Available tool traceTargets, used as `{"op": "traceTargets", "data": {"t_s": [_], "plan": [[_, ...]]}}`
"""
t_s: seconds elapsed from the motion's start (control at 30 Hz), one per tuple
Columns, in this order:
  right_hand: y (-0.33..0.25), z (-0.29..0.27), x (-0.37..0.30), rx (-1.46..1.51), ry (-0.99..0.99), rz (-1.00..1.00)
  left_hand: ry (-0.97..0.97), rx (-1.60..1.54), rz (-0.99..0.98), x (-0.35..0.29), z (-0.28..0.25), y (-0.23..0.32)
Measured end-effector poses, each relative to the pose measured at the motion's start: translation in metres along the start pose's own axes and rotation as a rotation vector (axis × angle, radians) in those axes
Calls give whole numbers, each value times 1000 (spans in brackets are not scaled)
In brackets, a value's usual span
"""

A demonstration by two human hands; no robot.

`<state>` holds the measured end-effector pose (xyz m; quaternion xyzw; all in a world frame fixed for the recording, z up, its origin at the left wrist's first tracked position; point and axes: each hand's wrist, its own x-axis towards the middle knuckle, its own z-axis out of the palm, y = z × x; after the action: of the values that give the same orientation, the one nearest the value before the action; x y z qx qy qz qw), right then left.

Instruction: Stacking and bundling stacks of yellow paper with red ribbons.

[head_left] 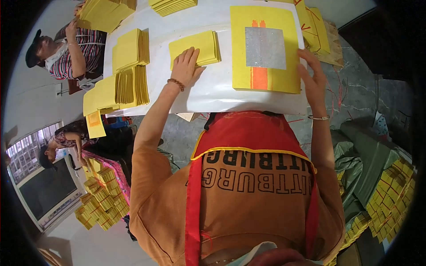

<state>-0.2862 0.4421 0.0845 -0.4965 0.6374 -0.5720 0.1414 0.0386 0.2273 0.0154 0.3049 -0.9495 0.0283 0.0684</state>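
Observation:
My left hand [184, 66] lies with its fingers stretched out on a small pile of folded yellow paper [205, 48] in the middle of the white table [202, 95]. To its right is a thick stack of large yellow sheets [239, 48]. The top sheet carries a silver-grey square [265, 48] and an orange strip [259, 78]. At that stack's right edge is my right hand [314, 75], fingers curved and apart, fingertips at or touching the paper's side. Nothing shows gripped in either hand.
Piles of folded yellow paper [128, 48] stand on the table's left, with another at the far edge [173, 5]. One person [75, 53] sits at the left, another [66, 137] farther down. Tied yellow bundles [102, 195] lie lower left and right [390, 199].

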Motion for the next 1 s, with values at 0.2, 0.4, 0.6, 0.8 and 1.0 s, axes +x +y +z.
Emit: {"op": "traceTargets", "data": {"t_s": [0.2, 0.4, 0.6, 0.8, 1.0], "plan": [[-5, 6, 22, -239, -326, -161, 22, -36, -8, 16, -37, 20], [0, 8, 19, -236, -324, -128, 162, -503, 443, 37, -108, 105], [8, 3, 21, -67, -377, -48, 86, -516, 522, 45, -117, 112], [13, -4, 22, 163, -377, 116, -31, -740, 387, 58, -122, 108], [11, -3, 24, 189, -376, 143, -112, -886, 255, 61, -119, 104]]}}
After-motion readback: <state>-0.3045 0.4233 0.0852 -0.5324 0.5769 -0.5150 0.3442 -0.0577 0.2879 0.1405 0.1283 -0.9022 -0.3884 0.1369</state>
